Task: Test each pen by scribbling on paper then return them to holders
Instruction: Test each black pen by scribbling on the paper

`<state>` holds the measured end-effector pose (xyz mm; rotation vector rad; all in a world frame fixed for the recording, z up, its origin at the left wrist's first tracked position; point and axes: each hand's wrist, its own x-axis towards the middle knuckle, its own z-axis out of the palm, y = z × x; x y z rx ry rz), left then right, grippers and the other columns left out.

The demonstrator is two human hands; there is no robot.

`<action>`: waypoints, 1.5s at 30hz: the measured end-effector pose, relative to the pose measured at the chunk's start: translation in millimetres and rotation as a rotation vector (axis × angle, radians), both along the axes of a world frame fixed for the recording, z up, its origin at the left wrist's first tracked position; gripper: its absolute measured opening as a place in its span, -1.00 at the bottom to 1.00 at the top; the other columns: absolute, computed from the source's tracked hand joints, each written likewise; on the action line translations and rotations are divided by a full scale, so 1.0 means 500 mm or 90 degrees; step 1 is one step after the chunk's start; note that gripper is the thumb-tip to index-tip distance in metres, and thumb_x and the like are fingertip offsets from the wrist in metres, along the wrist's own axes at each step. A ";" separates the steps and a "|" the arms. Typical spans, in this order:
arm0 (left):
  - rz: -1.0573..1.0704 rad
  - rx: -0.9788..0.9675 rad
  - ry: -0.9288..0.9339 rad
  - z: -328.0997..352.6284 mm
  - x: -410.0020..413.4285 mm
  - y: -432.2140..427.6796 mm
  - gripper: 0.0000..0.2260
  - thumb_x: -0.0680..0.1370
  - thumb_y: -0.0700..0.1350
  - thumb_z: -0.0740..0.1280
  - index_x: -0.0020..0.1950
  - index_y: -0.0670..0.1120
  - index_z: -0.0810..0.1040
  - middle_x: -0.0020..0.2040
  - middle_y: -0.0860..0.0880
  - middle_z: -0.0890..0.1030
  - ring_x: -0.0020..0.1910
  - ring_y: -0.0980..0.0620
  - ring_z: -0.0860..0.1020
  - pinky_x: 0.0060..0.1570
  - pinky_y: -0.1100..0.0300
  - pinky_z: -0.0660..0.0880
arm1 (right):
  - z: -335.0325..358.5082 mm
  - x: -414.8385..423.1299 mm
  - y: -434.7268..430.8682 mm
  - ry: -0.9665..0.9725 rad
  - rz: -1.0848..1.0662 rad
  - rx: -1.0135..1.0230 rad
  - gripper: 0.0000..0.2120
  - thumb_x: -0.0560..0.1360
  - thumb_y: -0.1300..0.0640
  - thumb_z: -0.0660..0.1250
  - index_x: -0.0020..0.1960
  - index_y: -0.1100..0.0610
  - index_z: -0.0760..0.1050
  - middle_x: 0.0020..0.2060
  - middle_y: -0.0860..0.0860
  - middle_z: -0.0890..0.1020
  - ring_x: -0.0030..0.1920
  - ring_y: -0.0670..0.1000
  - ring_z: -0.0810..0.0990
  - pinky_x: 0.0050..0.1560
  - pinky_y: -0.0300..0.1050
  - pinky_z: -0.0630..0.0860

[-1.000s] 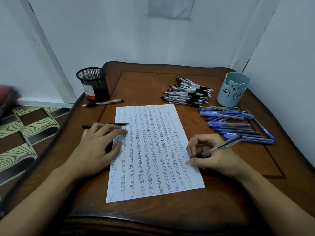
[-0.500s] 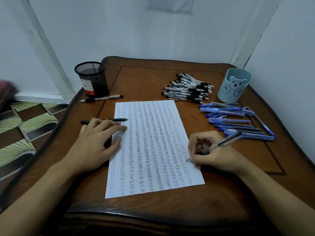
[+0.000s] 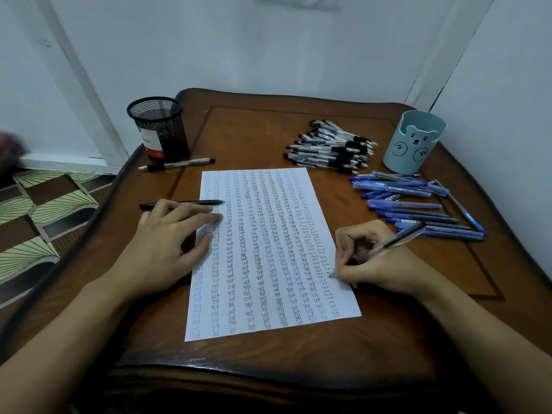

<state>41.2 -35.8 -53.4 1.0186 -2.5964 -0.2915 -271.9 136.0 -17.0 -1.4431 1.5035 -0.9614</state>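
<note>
A brown wooden table (image 3: 254, 130) fills the frame. At centre lies the scribble-covered paper (image 3: 268, 249). The left hand (image 3: 167, 243) rests relaxed fingers on its left edge. At right of centre, the right hand (image 3: 376, 261) pinches a pen (image 3: 400, 239), its tip on the sheet's right edge.

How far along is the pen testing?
Done: columns of "test" nearly fill the paper. In hand: the right hand writes with a pen at the sheet's right edge while the left hand presses it flat. Left: the black pens and blue pens lie piled on the table, unreturned.
</note>
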 end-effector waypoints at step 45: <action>-0.002 -0.023 -0.024 -0.002 0.001 0.002 -0.49 0.59 0.27 0.02 0.47 0.20 0.48 0.44 0.18 0.47 0.30 0.01 0.33 0.18 -0.12 0.34 | -0.017 -0.005 -0.006 -0.006 -0.008 -0.026 -0.62 0.32 0.39 0.48 -0.43 0.02 0.41 -0.33 0.18 0.57 -0.41 0.08 0.54 -0.42 -0.13 0.50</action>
